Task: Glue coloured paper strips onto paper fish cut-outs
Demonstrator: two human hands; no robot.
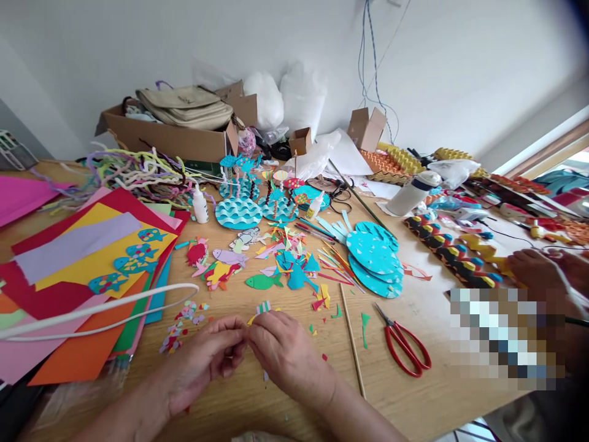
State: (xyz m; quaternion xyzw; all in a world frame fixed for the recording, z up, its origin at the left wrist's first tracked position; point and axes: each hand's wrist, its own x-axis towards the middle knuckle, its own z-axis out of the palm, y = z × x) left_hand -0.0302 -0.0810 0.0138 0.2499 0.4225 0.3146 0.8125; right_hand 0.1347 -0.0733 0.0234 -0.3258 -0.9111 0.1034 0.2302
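Observation:
My left hand (pixel 216 353) and my right hand (pixel 289 353) meet low in the middle of the view, fingertips pinched together. A small paper piece with green and white stripes (pixel 263 307) and a bit of yellow shows beyond my right fingers, which are closed on it. Whatever is between my left thumb and finger is hidden. Just past my hands lie a green paper fish (pixel 264 281), a purple paper fish (pixel 230 258) and blue paper scraps (pixel 297 270). Small coloured paper dots (pixel 177 334) are scattered to the left of my left hand.
Red-handled scissors (pixel 407 347) and a thin wooden stick (pixel 352 341) lie at right. Blue paper discs (pixel 375 255), a glue bottle (pixel 200 205) and wavy blue crafts (pixel 239 212) stand behind. Coloured sheets (pixel 69 288) cover the left. Another person's hand (pixel 536 270) is at far right.

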